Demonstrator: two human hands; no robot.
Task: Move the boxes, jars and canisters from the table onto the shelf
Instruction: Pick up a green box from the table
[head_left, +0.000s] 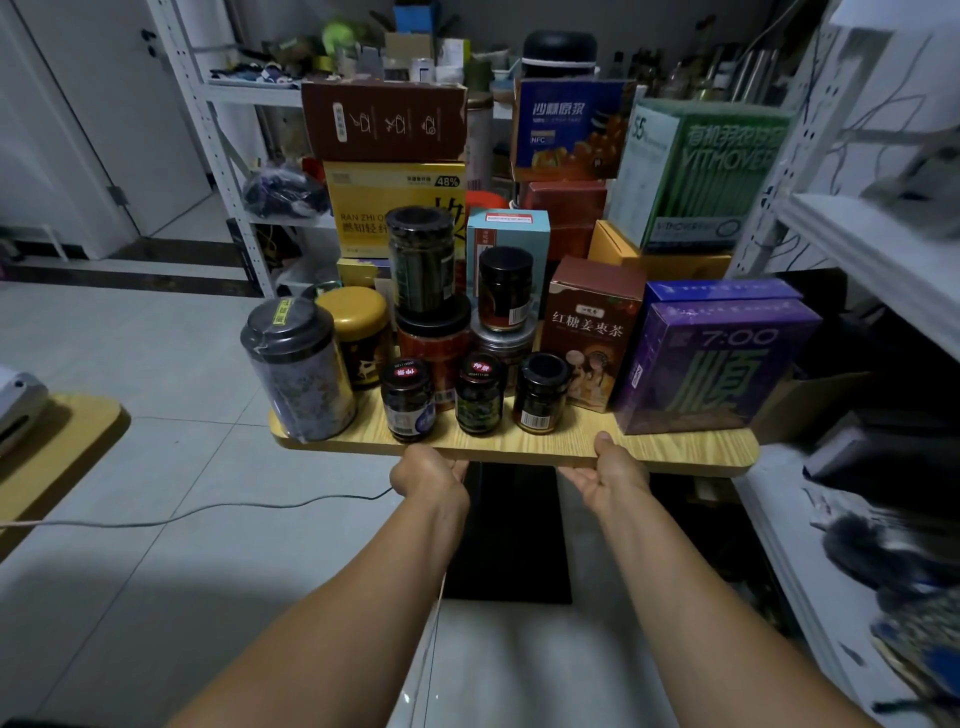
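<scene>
A small wooden table (675, 451) is crowded with goods. Along its front stand a tall clear canister with a dark lid (296, 369), three small dark jars (408, 400), a brown tea box (592, 338) and a purple box (711, 364). Behind them are a gold-lidded canister (358, 332), stacked jars (423, 260) and piled boxes, among them a yellow box (384, 208). My left hand (431, 475) and my right hand (608, 470) both grip the table's front edge, thumbs on top, fingers underneath.
A white metal shelf (878, 249) runs along the right, with dark clutter on its lower levels. Another white rack (218, 135) stands behind the table at the left. A second wooden table (62, 441) is at the left edge. A grey cable (208, 506) crosses the tiled floor.
</scene>
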